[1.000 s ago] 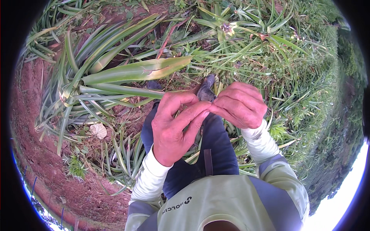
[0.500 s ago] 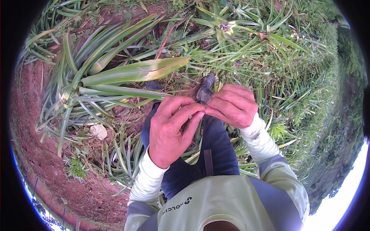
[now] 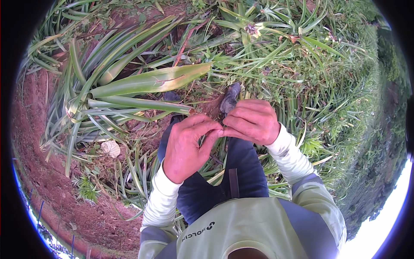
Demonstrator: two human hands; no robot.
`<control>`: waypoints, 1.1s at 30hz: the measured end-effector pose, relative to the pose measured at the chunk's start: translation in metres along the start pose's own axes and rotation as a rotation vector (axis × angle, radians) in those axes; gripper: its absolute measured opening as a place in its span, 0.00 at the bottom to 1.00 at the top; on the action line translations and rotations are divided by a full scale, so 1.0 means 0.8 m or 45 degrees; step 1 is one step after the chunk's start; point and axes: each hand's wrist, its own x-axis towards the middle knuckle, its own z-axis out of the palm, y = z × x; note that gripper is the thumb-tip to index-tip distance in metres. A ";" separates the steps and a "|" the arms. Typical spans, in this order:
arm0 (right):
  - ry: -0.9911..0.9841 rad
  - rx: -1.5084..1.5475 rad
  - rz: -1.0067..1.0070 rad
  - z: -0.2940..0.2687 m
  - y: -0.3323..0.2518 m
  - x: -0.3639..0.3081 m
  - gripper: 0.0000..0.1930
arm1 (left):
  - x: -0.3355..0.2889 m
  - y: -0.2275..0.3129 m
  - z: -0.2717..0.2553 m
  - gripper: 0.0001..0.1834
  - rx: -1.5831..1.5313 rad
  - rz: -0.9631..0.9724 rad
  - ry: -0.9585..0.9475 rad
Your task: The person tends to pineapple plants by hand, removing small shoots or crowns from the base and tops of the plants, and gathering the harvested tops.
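Note:
In front of my lap, my left hand (image 3: 186, 146) and my right hand (image 3: 253, 122) meet at the fingertips. Both are closed in a pinch, and whatever lies between the fingers is hidden or too small to name. Just beyond my left hand, the tips of long green leaves end near its knuckles. They belong to a large uprooted-looking plant (image 3: 77, 103) with strap-like leaves, lying to the left. One broad leaf (image 3: 151, 81) from it has a yellowed, torn end. Behind my right hand shows a dark, muddy shoe (image 3: 230, 98).
Bare reddish soil (image 3: 47, 181) spreads along the left. Cut and growing spiky plants (image 3: 254, 34) lie at the far side, with dense grass (image 3: 340, 112) to the right. A pale dry round leaf (image 3: 111, 148) rests on the ground near the left plant.
Both hands have shifted slightly, the right one toward the left and nearer to me. Their fingertips stay together in a pinch. The plants have not moved noticeably.

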 end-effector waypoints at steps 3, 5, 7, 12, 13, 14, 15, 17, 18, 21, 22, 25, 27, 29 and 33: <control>-0.131 -0.002 0.070 0.002 0.006 -0.001 0.19 | -0.003 -0.011 0.005 0.05 0.060 0.030 0.013; -0.162 0.008 0.102 0.005 0.012 0.000 0.21 | -0.005 -0.020 0.009 0.05 0.060 0.007 0.015; -0.194 0.020 0.134 0.014 0.022 0.000 0.23 | -0.005 -0.029 0.013 0.05 0.060 -0.017 0.018; -0.263 0.147 0.421 0.046 0.076 -0.010 0.30 | -0.007 -0.072 0.029 0.04 -0.021 -0.163 0.137; -0.265 0.152 0.525 0.055 0.094 -0.011 0.30 | -0.009 -0.085 0.032 0.03 -0.056 -0.196 0.187; -0.298 0.123 0.617 0.067 0.119 -0.015 0.26 | -0.012 -0.099 0.037 0.03 -0.062 -0.221 0.218; -0.294 0.121 0.616 0.079 0.145 -0.019 0.26 | -0.013 -0.108 0.040 0.03 -0.060 -0.217 0.218; -0.298 -0.276 0.672 0.104 0.189 -0.025 0.25 | -0.019 -0.122 0.046 0.04 -0.093 -0.287 0.252; -0.296 -0.273 0.672 0.114 0.201 -0.020 0.25 | -0.024 -0.129 0.050 0.04 -0.089 -0.288 0.251; -0.364 -0.303 0.768 0.150 0.240 -0.013 0.24 | -0.040 -0.141 0.062 0.05 -0.179 -0.394 0.304; -0.402 -0.366 0.793 0.161 0.254 -0.015 0.25 | -0.042 -0.142 0.065 0.06 -0.155 -0.390 0.279; -0.482 -0.452 0.805 0.190 0.277 -0.015 0.24 | -0.048 -0.140 0.072 0.09 -0.137 -0.412 0.262; -0.499 -0.491 0.913 0.209 0.293 -0.019 0.23 | -0.053 -0.146 0.079 0.10 -0.183 -0.439 0.221; -0.511 -0.499 0.920 0.219 0.305 -0.026 0.23 | -0.055 -0.148 0.084 0.11 -0.207 -0.451 0.229; -0.518 -0.610 0.940 0.238 0.318 -0.033 0.23 | -0.058 -0.154 0.087 0.10 -0.219 -0.450 0.233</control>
